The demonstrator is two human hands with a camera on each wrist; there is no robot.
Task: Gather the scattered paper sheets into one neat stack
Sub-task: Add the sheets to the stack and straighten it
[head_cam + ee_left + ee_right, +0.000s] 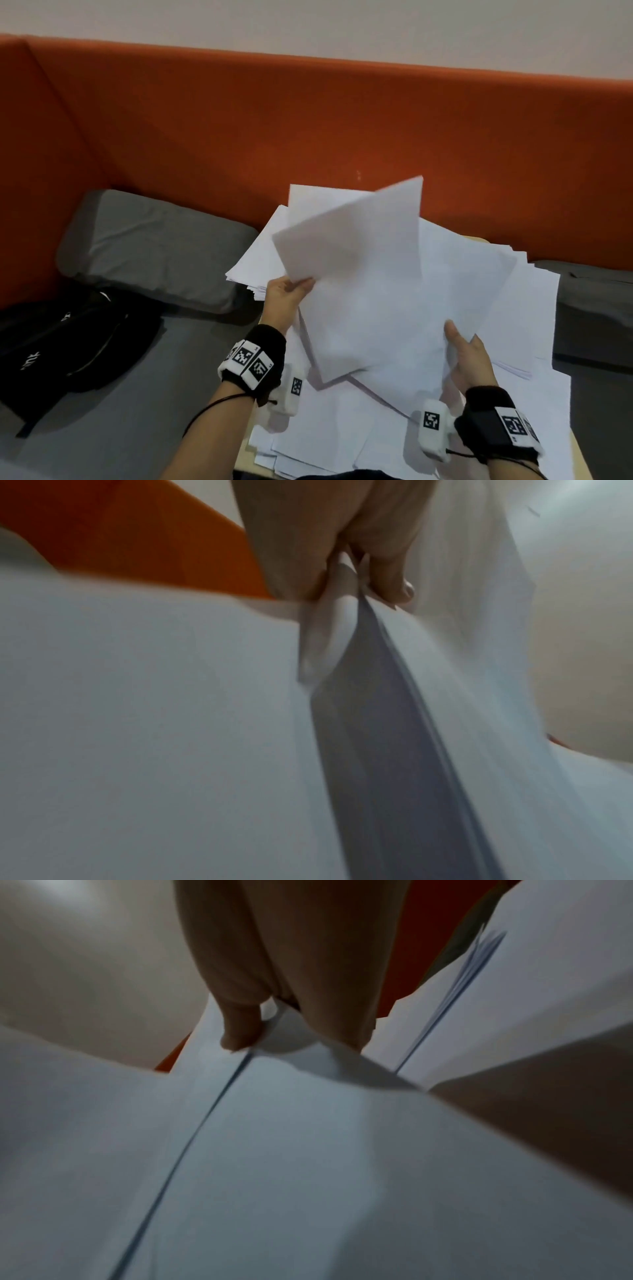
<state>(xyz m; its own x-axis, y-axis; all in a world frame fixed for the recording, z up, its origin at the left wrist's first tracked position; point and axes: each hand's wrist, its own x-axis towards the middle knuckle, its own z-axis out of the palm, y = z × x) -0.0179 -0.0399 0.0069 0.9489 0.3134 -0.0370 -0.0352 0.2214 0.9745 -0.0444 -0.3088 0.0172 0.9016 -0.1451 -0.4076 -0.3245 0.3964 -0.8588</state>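
Note:
White paper sheets (479, 294) lie in a loose, fanned pile over a small table. My left hand (291, 291) pinches the near left corner of a raised sheet (352, 236), which tilts up and looks blurred. In the left wrist view the thumb and fingers (390, 588) clamp a curled paper edge (329, 631). My right hand (462, 346) grips the right edge of a bundle of sheets (383, 325), thumb on top. The right wrist view shows my thumb (240, 1031) pressing on the paper (308, 1150), with the other fingers hidden under it.
An orange padded backrest (308, 130) runs behind the table. A grey cushion (154, 246) and a black bag (68, 342) lie on the grey seat at the left. More grey cushion (596, 308) sits at the right. The table's wooden edge (243, 455) shows at the front.

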